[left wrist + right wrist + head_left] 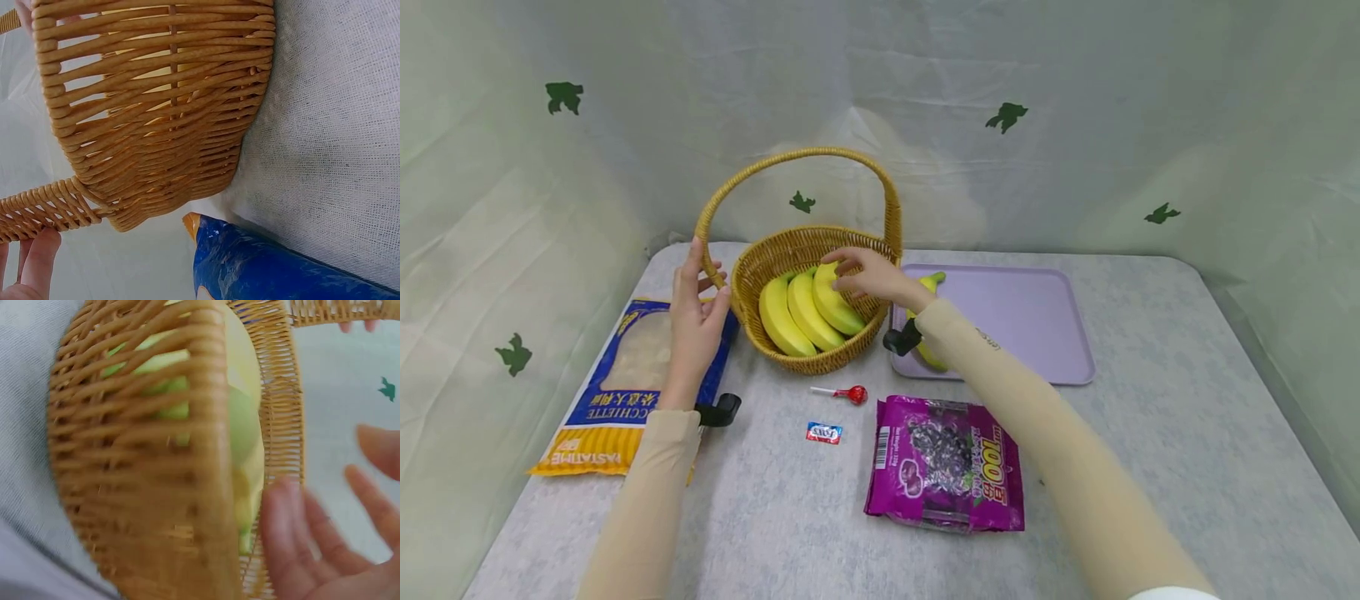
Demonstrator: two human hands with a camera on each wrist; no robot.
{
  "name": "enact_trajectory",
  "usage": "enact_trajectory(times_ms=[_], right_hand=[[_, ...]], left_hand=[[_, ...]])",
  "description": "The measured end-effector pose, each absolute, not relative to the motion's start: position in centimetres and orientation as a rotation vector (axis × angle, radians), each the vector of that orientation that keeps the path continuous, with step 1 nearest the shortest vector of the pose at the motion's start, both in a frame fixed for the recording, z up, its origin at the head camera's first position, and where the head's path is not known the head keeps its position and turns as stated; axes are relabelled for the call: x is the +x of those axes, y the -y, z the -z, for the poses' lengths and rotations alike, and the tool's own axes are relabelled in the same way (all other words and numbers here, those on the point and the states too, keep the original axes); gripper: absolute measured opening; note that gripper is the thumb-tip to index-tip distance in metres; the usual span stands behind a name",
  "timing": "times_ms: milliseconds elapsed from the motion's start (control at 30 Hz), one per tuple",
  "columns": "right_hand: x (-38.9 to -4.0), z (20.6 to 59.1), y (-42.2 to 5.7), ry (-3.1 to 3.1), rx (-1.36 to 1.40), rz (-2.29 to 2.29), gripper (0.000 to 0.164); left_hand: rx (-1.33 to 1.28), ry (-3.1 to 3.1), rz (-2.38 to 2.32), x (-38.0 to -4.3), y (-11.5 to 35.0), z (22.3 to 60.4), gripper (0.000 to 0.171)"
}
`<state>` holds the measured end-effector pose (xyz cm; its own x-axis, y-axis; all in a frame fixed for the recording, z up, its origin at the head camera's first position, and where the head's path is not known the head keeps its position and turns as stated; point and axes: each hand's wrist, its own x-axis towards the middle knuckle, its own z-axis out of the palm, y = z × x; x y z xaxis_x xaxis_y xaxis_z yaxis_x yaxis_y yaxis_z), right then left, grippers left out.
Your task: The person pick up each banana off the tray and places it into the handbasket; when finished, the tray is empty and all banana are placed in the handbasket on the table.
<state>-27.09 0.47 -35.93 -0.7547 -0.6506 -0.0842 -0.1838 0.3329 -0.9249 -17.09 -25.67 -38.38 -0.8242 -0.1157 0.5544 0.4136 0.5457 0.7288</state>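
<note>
Yellow bananas [808, 312] in the basket [788, 247] slant lengthwise toward near right

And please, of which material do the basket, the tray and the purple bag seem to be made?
The basket: woven strands, perhaps rattan or imitation, with a slight sheen. The tray: probably plastic, smooth and satin, evenly lilac. The purple bag: likely glossy plastic film, judging by its creases and highlights.

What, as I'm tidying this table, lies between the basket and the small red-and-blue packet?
A red lollipop lies between the basket and the packet, touching neither; the head view shows it.
</note>
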Motion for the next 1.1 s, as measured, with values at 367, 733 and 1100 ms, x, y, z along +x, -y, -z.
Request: enact_trajectory(times_ms=[367,733,1100], right_hand=[[-26.9,36.8,-6.5,-2.079,-0.732,1.659,0.041],[-26.2,39.8,-12.5,-2.132,-0.567,1.614,0.046],[-25.4,42.1,-15.6,-2.113,-0.506,1.513,0.052]], left_hand=[[-0.243,2.233,1.242,-17.1,25.6,38.5,0.065],[-0.253,2.212,1.242,-17.1,25.7,38.6,0.063],[-0.262,2.195,1.254,-17.1,25.6,38.6,0.063]])
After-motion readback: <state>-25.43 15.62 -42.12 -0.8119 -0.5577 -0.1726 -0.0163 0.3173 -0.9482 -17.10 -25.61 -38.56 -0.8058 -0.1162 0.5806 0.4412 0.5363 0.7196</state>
